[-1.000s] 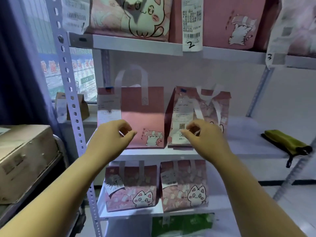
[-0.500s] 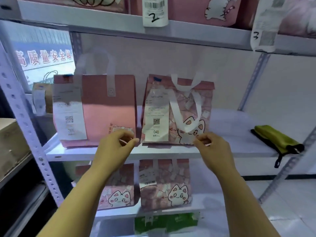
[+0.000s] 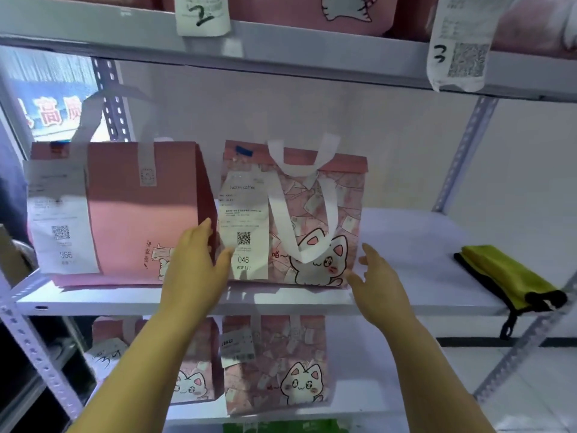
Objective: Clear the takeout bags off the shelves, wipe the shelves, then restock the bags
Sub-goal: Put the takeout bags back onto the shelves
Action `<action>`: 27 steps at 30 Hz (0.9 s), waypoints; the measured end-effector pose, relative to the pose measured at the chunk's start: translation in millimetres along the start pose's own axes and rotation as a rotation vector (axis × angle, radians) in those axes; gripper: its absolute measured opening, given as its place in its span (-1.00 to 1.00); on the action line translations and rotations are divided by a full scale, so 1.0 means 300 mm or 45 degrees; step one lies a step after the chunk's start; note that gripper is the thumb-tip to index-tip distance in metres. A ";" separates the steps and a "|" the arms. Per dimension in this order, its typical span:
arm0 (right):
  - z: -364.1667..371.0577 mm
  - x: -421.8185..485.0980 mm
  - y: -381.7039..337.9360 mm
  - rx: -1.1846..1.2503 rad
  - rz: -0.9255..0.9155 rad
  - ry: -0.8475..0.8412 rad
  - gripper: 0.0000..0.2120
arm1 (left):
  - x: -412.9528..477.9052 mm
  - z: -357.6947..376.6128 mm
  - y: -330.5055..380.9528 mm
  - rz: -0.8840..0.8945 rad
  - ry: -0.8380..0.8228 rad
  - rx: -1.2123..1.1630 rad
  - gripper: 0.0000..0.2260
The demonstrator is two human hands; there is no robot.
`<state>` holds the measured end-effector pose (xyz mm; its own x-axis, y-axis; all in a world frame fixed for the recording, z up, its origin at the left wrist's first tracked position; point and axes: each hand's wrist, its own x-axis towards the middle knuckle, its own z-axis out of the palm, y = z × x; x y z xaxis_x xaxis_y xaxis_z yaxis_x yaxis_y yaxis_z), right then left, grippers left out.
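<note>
We find the cat-print bag (image 3: 324, 214) upright on the middle shelf (image 3: 421, 239), just right of the plain pink bag (image 3: 140, 210). Its broad face and receipt (image 3: 245, 220) are turned toward us, and its width runs along the shelf's front edge. Our left hand (image 3: 193, 267), fingers straight and holding nothing, is at the bag's left edge, and our right hand (image 3: 379, 285), fingers spread and empty, is at its lower right corner; we cannot tell whether either touches it.

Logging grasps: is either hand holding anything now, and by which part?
Nothing is gripped. The left hand and right hand are open, flanking the lower sides of the cat bag on the middle shelf; whether they touch it cannot be told.
</note>
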<state>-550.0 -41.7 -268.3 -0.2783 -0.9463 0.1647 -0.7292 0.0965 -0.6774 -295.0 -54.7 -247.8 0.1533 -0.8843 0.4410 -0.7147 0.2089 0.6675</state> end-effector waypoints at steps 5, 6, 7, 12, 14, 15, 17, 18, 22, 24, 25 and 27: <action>0.006 0.019 -0.003 0.109 -0.025 0.013 -0.64 | 0.029 0.010 -0.019 -0.055 -0.018 -0.006 -0.56; 0.007 0.025 -0.001 0.128 -0.015 0.030 -0.66 | 0.037 0.013 -0.021 -0.061 -0.003 -0.012 -0.58; 0.008 0.029 0.000 0.148 -0.003 0.048 -0.67 | 0.046 0.016 -0.023 -0.051 0.005 -0.017 -0.60; 0.010 0.035 0.016 0.201 0.076 0.192 -0.77 | 0.081 0.030 -0.014 -0.010 0.005 -0.052 -0.77; -0.004 0.038 0.029 0.223 0.108 0.277 -0.80 | 0.081 0.039 0.003 0.041 0.019 -0.050 -0.81; -0.015 0.038 0.039 0.227 0.122 0.313 -0.81 | 0.078 0.046 0.017 0.070 0.018 -0.065 -0.83; -0.039 0.038 0.065 0.225 0.143 0.369 -0.82 | 0.071 0.066 0.053 0.084 -0.009 -0.152 -0.86; -0.054 0.036 0.082 0.226 0.154 0.392 -0.82 | 0.067 0.079 0.072 0.073 -0.027 -0.203 -0.87; -0.129 0.032 0.176 0.222 0.221 0.483 -0.83 | 0.052 0.157 0.145 0.059 -0.127 -0.288 -0.88; -0.174 0.039 0.231 0.224 0.247 0.511 -0.81 | 0.045 0.206 0.189 0.043 -0.183 -0.332 -0.86; -0.199 0.044 0.258 0.227 0.253 0.523 -0.81 | 0.040 0.233 0.212 0.028 -0.205 -0.355 -0.85; -0.252 0.057 0.314 0.243 0.269 0.544 -0.82 | 0.025 0.290 0.265 0.010 -0.225 -0.383 -0.85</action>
<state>-670.6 -25.4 -275.1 -0.6671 -0.6975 0.2618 -0.5135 0.1759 -0.8399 -410.1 -81.0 -243.7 0.0096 -0.9353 0.3537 -0.4781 0.3064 0.8231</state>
